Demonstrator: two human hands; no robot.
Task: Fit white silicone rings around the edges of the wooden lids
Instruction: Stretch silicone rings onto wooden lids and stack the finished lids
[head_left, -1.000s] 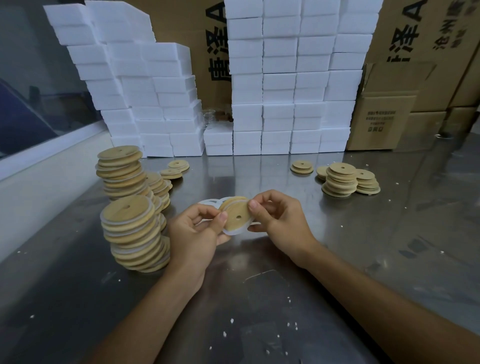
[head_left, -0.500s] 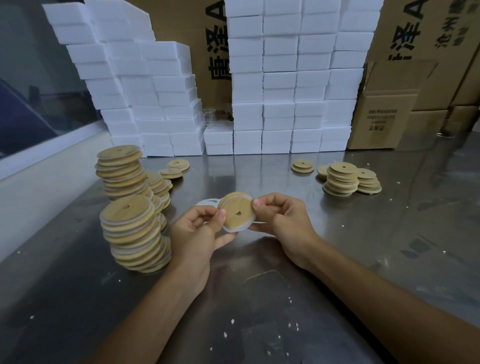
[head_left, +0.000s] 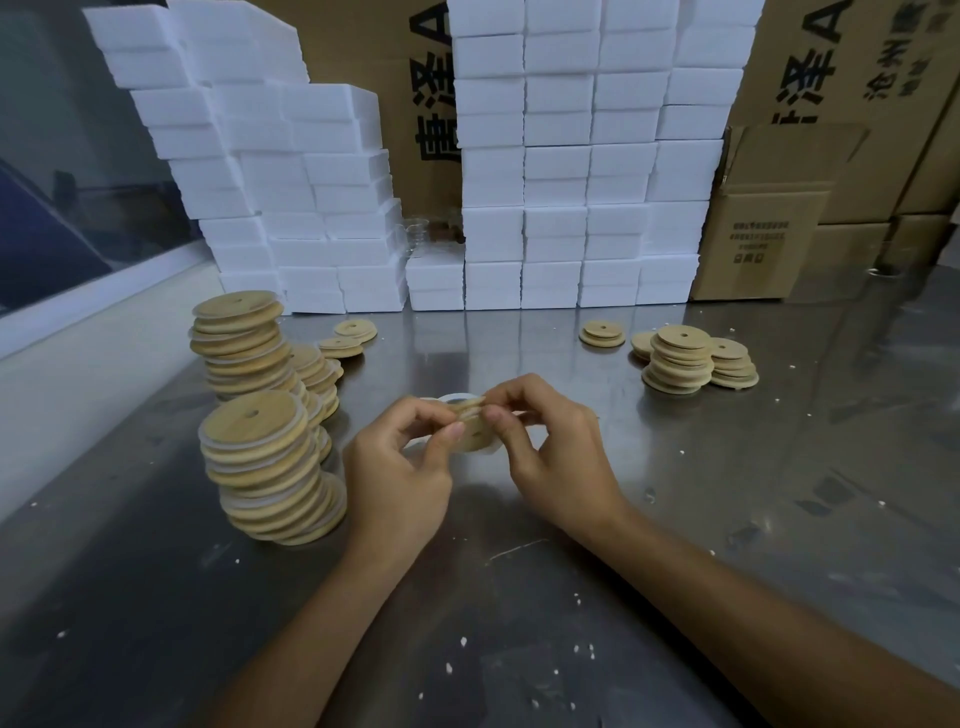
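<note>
While above table (head_left: 675, 519) | both hands (head_left: 400, 473) (head_left: 558, 457) pinch wooden lid (head_left: 475, 434) | silicone ring (head_left: 457, 399) partly hidden

Tilted wooden lid (head_left: 475, 434), white silicone ring (head_left: 453, 399) behind

Tan lids (head_left: 680, 358) (white foam blocks (head_left: 558, 176))

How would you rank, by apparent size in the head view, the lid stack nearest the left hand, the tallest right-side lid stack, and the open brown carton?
1. Open brown carton
2. Near lid stack, though nearness inflates it
3. Right-side lid stack
</note>
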